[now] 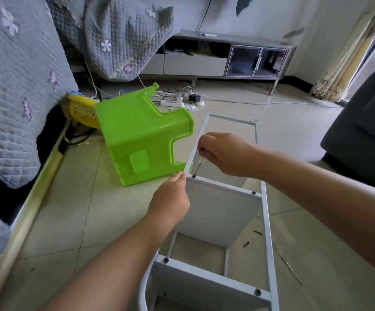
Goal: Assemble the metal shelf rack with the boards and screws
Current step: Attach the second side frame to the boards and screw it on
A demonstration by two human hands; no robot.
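The white metal shelf rack [267, 221] lies on its side on the tiled floor in front of me. A white board [218, 212] sits fixed between its rails, with dark screw heads at the corners. My right hand [220, 151] grips a small clear-handled screwdriver [199, 166] whose tip stands on a screw [194, 176] at the board's left corner. My left hand [170, 198] holds the left rail just below that corner, fingertips against the metal. A second board [204, 283] is nearer to me.
A green plastic stool [141, 135] lies tipped against the rack's left rail. Two loose black screws [252, 237] and a thin metal tool [287, 265] lie on the floor to the right. A sofa edge runs along the left, a dark seat [366, 131] at right.
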